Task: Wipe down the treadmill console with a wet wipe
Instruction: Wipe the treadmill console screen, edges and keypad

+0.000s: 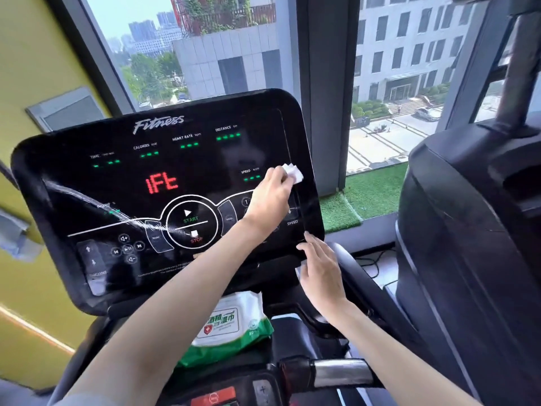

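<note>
My left hand [269,197] is pinching a wet wipe [293,173] on the console [73,177].
Below it: right hand [320,269] resting straight-fingered, wipe pack [225,320] lying lower.

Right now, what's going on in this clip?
A person is wiping a treadmill console. The left hand pinches a white wet wipe against the panel's right side, near the speed readout. The right hand, fingers straight, is at the console's lower right edge. A pale streak crosses the panel's lower left. A green pack of wipes sits below the console.
</note>
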The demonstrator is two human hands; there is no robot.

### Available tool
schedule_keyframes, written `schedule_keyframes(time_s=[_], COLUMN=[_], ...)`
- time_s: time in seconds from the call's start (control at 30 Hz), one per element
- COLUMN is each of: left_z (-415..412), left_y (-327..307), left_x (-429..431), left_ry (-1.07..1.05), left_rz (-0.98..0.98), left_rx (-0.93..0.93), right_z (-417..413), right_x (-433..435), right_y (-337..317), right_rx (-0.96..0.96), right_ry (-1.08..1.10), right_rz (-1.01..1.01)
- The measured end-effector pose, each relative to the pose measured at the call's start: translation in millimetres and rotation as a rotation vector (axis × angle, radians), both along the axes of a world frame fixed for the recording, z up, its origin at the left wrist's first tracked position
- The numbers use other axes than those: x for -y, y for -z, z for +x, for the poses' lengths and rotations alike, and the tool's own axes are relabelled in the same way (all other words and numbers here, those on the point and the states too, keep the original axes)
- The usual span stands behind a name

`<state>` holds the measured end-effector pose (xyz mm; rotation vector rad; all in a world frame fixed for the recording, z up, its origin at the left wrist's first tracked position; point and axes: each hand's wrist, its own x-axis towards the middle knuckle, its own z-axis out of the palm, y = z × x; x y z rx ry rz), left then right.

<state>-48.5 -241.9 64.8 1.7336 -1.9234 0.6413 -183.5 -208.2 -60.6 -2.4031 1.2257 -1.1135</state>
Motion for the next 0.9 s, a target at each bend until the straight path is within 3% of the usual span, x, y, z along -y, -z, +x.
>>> schedule_keyframes(time_s=[0.17, 0.57, 0.8, 0.9], left_z=[4.4, 20.8, 36.9, 59.4], left_y=[15.5, 45.8, 39.6, 13.9], left_x=[-12.8, -29.7, -50.7, -52.0], left_ry=[0.077, 0.374, 0.422, 0.45], left_rz=[0.097, 0.367, 0.547, 0.47], left_rx=[0.139, 0.27, 0.482, 0.531], right_z=[5.1, 17.6, 31.0, 34.4], right_x=[-5.5, -32.2, -47.6, -50.0], right_y=[2.1, -0.5, -3.6, -3.0], right_rx=[-0.008, 0.034, 0.035, 0.015], right_ry=[0.022, 0.146, 0.154, 0.157], right_rz=[0.003, 0.039, 0.006, 0.009])
